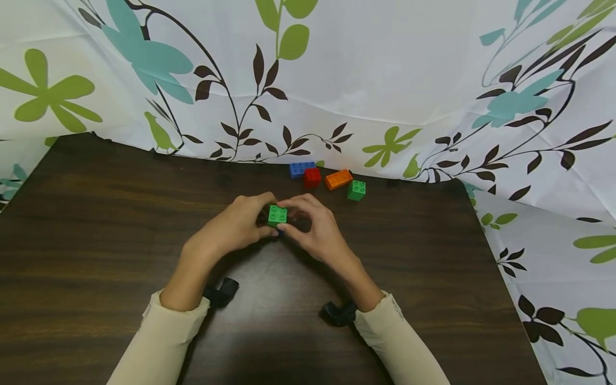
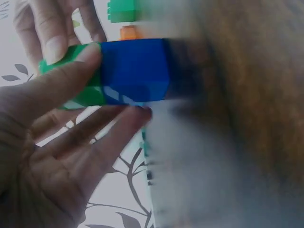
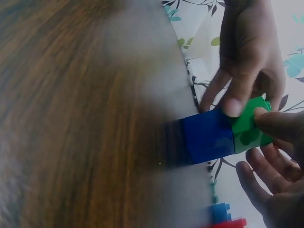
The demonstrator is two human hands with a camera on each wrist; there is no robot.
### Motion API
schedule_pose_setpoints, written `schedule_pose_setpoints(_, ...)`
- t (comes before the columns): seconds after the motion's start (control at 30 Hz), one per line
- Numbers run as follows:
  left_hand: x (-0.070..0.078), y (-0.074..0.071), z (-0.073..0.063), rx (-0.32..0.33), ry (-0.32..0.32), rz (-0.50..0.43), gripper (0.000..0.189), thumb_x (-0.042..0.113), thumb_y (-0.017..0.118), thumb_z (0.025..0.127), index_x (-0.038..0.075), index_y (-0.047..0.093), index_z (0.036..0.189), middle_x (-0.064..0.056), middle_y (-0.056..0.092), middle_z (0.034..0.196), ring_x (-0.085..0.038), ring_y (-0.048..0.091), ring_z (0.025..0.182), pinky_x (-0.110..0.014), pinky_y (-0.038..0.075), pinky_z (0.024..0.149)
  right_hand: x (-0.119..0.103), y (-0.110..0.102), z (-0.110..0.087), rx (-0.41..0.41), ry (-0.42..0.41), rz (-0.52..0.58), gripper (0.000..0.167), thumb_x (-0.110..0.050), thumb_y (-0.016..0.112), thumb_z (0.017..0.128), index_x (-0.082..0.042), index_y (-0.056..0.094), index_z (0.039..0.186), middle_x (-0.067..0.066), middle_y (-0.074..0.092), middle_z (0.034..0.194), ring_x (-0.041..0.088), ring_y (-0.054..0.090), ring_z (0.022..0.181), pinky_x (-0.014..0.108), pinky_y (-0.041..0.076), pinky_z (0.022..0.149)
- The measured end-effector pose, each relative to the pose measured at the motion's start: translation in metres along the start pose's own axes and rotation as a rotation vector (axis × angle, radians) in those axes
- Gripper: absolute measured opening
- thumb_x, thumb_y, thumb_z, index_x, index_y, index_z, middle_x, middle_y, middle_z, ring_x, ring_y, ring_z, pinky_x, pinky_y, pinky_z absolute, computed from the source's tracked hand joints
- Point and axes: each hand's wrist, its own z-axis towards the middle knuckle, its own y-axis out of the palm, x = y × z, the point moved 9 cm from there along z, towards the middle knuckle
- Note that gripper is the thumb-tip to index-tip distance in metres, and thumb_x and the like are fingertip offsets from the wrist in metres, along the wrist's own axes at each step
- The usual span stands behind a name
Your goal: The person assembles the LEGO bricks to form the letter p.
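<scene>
A green toy building brick with studs on top sits on a taller blue building brick, edges lined up. The blue one's lower end is right at the dark table top. My left hand grips the pair from the left, its thumb across the seam and its fingers along the blue brick's far side. With thumb and fingertips, my right hand pinches the green brick from the right. From above, the blue brick is mostly hidden beneath the green one.
Beyond my hands, by the table's back edge, lie a blue brick, a red brick, an orange brick and another green brick. A leaf-patterned white cloth hangs behind the table.
</scene>
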Motion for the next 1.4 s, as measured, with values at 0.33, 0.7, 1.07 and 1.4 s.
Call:
schedule_pose_setpoints(0.33,0.001,-0.007,-0.002,0.016,-0.008,-0.074,0.037,0.004,0.082,0.094,0.001,0.065,0.127,-0.017,0.077,0.121,-0.034,0.074,0.116,-0.051,0.062,0.098,0.001,0.0,0.0,-0.008,0.023,-0.002,0.039,-0.005,0.083,0.094,-0.003,0.071,0.131,0.014,0.068,0.126,0.026,0.07,0.106,0.037,0.063,0.098)
schedule_pose_setpoints(0.7,-0.004,-0.006,-0.001,0.034,0.024,-0.115,0.03,0.008,0.085,0.092,0.006,0.067,0.116,-0.012,0.079,0.112,-0.029,0.075,0.108,-0.049,0.062,0.094,0.005,-0.004,0.0,-0.014,0.057,0.061,0.034,-0.01,0.075,0.101,-0.007,0.07,0.134,0.01,0.071,0.128,0.025,0.07,0.112,0.041,0.063,0.095)
schedule_pose_setpoints(1.07,-0.001,-0.003,0.0,0.029,-0.035,-0.077,0.028,0.01,0.085,0.093,0.009,0.065,0.113,-0.009,0.077,0.109,-0.026,0.071,0.106,-0.05,0.058,0.099,0.015,-0.032,0.001,0.077,0.147,-0.009,0.027,-0.014,0.071,0.104,-0.007,0.074,0.13,0.011,0.073,0.127,0.024,0.069,0.111,0.042,0.061,0.096)
schedule_pose_setpoints(1.4,-0.002,-0.006,-0.002,0.042,-0.04,-0.081,0.03,0.01,0.086,0.091,0.009,0.066,0.114,-0.009,0.077,0.108,-0.026,0.07,0.104,-0.049,0.058,0.097,0.027,-0.053,0.004,0.152,0.187,-0.019,0.033,-0.011,0.079,0.098,-0.003,0.074,0.129,0.02,0.074,0.127,0.032,0.07,0.11,0.05,0.061,0.096)
